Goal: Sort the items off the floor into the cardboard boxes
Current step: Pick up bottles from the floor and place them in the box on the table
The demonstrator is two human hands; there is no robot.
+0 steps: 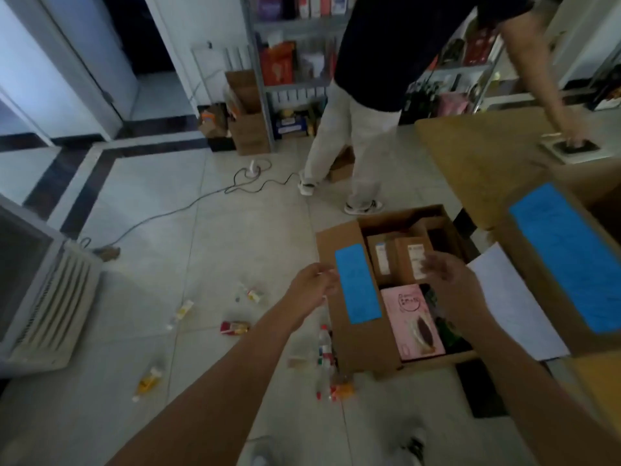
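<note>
Pale grey tiled floor (218, 250), banded by a dark border strip toward the far left corner. At mid-floor, standing open, a brown cardboard box with a blue label on its flap (349, 348). Scattered loose just left of it:
- small clear bottles with red caps (324, 344)
- an orange packet (343, 390)
- a red-and-white packet (234, 327)
- a yellow-and-white tube (181, 311)
- a small yellow-tipped tube (251, 293)
- a yellow squeeze tube (148, 383), nearest the near edge

Along the left edge, a white louvred appliance (57, 304). Near it, a thin black cable (174, 213), looping beside a white plug block (252, 170). By the far edge, open brown cartons (250, 132).
</note>
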